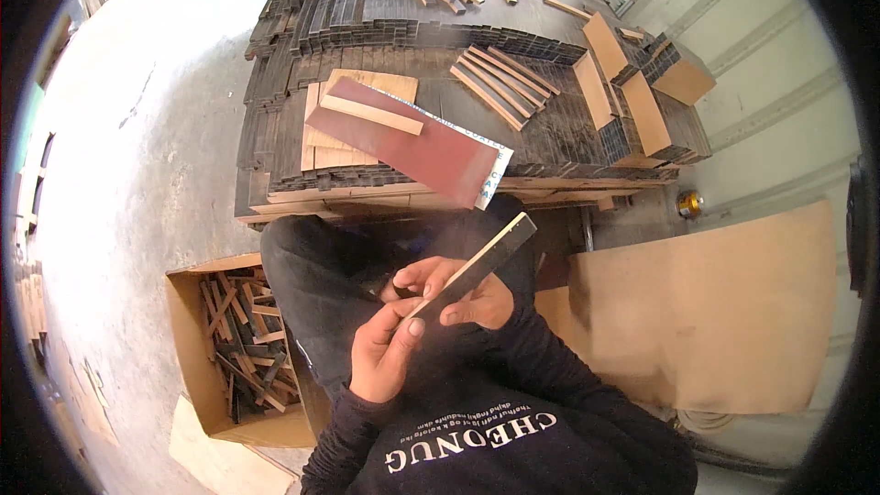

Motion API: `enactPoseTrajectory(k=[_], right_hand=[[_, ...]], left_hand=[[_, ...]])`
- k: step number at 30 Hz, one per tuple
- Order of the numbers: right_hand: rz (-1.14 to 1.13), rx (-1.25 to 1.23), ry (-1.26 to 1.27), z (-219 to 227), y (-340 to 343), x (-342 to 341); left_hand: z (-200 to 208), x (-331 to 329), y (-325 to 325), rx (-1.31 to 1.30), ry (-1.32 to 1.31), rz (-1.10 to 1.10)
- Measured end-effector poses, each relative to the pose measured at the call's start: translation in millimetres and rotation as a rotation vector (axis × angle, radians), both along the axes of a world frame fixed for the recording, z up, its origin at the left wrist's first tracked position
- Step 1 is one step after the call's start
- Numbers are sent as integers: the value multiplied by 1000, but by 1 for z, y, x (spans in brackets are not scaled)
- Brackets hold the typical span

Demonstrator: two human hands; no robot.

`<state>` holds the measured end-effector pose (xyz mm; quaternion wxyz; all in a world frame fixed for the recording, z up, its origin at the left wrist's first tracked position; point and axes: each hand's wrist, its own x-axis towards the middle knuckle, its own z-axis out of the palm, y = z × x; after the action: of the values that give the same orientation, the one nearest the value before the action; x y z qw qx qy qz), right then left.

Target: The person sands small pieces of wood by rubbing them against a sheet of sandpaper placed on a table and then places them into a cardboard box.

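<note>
Dark plank platform [545,142]: pale boards [399,85] left, loose strips [498,85] mid, tan-faced stacks [646,115] right.

Can be read on the chest of the black sweatshirt [568,469] as one slanting word in large white serif capitals [472,446], upside down to the camera. Continues just above in the view with two lines of smaller white letters [467,421], also inverted. Runs in dark bluish capitals along the white upper-right edge of the reddish-brown sheet [403,151], and again on its curled white end [496,176], only partly legible. Shows as dark marks on the small yellow can [689,203] near the pale wall [770,37], too small to make out.
</note>
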<state>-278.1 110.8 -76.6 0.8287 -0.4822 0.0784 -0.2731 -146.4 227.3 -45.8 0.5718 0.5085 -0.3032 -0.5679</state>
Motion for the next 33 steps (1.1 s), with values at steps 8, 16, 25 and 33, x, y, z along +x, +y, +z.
enactPoseTrajectory(k=[8,16,25,33], right_hand=[[-324,82,67,17,-10,1],[-10,-21,93,13,-15,3],[33,-100,182,4,-13,20],[-171,73,306,-16,9,55]], left_hand=[[-6,4,8,15,-35,19],[-24,10,16,56,298,31],[-27,12,9,15,155,101],[-29,22,13,-200,-807,301]])
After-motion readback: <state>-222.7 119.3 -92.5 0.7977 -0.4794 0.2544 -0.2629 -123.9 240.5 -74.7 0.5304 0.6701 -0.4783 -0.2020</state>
